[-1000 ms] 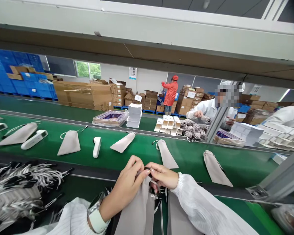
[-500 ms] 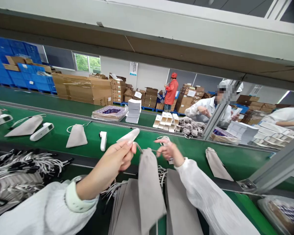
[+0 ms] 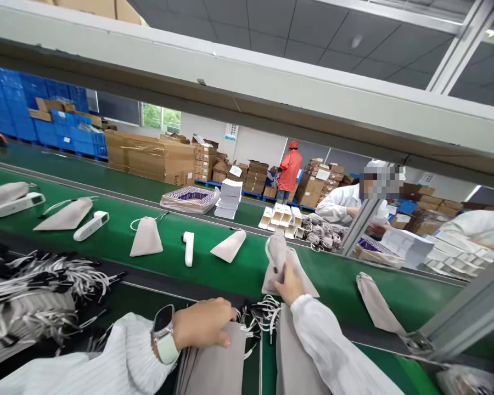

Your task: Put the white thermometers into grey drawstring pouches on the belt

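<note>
My left hand (image 3: 206,323) lies over the top end of a stack of flat grey drawstring pouches (image 3: 220,362), thumb apart from the bent fingers. My right hand (image 3: 291,285) is at the green belt, its fingers closed on a grey drawstring pouch (image 3: 276,255) whose upper part is bunched. Pale cloth also spreads on the belt beneath it; whether that is the same pouch I cannot tell. A second pouch stack (image 3: 292,356) is under my right forearm. White cords (image 3: 267,310) with dark tips lie tangled between the stacks.
Along the green belt (image 3: 197,285) lie grey pouches (image 3: 147,237) and white handheld devices (image 3: 188,249). Corded pouches (image 3: 37,296) are heaped at left. A metal post (image 3: 448,323) stands at right, below an overhead shelf (image 3: 247,77). A co-worker (image 3: 341,203) sits opposite.
The pouch that hung between my hands is no longer there. My left hand has dropped to the stack; my right hand has moved to a pouch on the belt. The view has tilted up.
</note>
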Tool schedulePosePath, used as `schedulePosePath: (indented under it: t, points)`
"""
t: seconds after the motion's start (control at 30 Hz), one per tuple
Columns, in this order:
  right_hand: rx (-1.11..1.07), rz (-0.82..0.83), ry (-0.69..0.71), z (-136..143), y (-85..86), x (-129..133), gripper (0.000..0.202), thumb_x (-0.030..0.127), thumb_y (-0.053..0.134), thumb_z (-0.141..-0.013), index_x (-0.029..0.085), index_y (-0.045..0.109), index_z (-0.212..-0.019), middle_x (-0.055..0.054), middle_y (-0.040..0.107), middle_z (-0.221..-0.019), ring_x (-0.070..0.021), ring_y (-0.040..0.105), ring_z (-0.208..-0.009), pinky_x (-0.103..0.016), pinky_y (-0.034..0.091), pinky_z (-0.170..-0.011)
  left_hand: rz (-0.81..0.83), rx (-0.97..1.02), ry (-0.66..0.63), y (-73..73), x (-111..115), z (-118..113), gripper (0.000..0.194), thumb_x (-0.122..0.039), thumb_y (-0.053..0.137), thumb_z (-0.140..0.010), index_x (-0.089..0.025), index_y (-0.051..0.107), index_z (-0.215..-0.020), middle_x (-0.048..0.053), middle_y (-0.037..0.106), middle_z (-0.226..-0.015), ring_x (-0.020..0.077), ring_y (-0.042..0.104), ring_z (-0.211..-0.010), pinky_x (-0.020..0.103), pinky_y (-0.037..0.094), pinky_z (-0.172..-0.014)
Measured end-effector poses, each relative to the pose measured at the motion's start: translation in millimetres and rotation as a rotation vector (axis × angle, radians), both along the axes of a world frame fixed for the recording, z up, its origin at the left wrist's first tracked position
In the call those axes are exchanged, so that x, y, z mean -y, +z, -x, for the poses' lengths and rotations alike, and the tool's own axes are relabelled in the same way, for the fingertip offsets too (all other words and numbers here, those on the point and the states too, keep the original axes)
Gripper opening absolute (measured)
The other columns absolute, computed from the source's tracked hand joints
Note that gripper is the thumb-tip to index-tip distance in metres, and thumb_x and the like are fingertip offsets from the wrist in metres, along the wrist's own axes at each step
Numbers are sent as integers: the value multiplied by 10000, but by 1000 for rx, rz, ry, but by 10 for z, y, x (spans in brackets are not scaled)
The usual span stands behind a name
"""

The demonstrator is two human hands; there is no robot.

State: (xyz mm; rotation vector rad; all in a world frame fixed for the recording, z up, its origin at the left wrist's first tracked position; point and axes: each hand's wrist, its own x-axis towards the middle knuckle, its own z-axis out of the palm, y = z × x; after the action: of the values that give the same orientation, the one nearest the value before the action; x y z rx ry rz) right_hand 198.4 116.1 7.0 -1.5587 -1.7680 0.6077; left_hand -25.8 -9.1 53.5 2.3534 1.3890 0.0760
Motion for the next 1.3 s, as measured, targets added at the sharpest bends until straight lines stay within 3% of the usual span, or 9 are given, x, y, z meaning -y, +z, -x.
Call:
schedulePosePath:
  t: [0.1, 0.27, 0.47, 0.6, 0.73, 0.9, 1.0, 1.1, 1.3]
  points:
    - [245, 109, 1, -9, -139, 45, 661, 183, 540, -619, 126, 315, -1238, -147, 521, -999, -291, 521, -938, -410, 362, -818, -53, -12, 31, -56, 15, -62, 199, -187, 609, -648, -196, 621, -847, 61, 613, -851, 261, 569, -829, 309, 426, -658]
    - [299, -139, 102, 229, 5, 151, 536, 203, 458, -689, 161, 350, -1213, -141, 478, -1064, -249, 528, -884, -386, 385, -801, -259, -82, -10, -69, 53, -139, 144, -108, 633, -625, -173, 628, -753, 61, 620, -768, 242, 581, -746, 320, 438, -652]
    - [566, -186, 480, 1297, 160, 175, 412, 265, 417, -763, 235, 382, -1172, -83, 507, -1028, -218, 525, -890, -325, 394, -745, -371, -89, 46, -52, 148, -255, 246, 28, 439, -704, -115, 605, -817, 102, 621, -821, 253, 565, -804, 334, 482, -598]
    - [530, -115, 439, 2055, 135, -35, 522, 314, 516, -729, 267, 330, -1215, -109, 462, -1105, -273, 418, -1052, -408, 327, -834, -321, -88, 144, -45, 135, -320, 380, 42, 322, -760, -90, 552, -1032, 157, 581, -1014, 269, 532, -943, 355, 500, -667]
    - [289, 73, 329, 2359, 92, -331, 457, 159, 631, -611, 212, 482, -1040, -111, 538, -976, -286, 473, -977, -423, 354, -789, -267, -149, 125, -76, 55, -340, 342, -3, 340, -791, -68, 542, -1059, 173, 579, -1017, 281, 545, -923, 374, 503, -683]
    - [7, 138, 260, 1780, 94, -430, 444, 149, 535, -686, 188, 404, -1109, -47, 569, -817, -195, 560, -791, -335, 413, -723, -302, -226, 197, -122, -3, -291, 172, -87, 493, -763, -85, 600, -897, 127, 620, -879, 261, 546, -878, 392, 460, -738]
    - [-423, 162, 365, 1109, 228, -166, 665, 177, 553, -683, 216, 203, -1247, 1, 564, -771, -145, 567, -721, -307, 435, -726, -200, -201, 128, -83, -31, -138, 178, -216, 651, -661, -123, 624, -811, 97, 621, -864, 282, 500, -946, 418, 394, -814]
    - [-932, 194, 458, 569, 438, 209, 822, 195, 643, -631, 311, 140, -1271, 5, 573, -834, -145, 568, -762, -338, 429, -763, -142, -107, 14, 22, -52, 9, 84, -217, 590, -712, -178, 603, -785, 49, 598, -875, 261, 503, -903, 408, 388, -766]
    - [-1261, 120, 377, 369, 576, 527, 887, 177, 655, -646, 435, 64, -1255, 3, 556, -951, -164, 549, -869, -359, 440, -734, -86, 244, 46, 152, -32, -89, 193, -380, 505, -766, -193, 504, -721, -28, 524, -744, 152, 488, -733, 219, 342, -610]
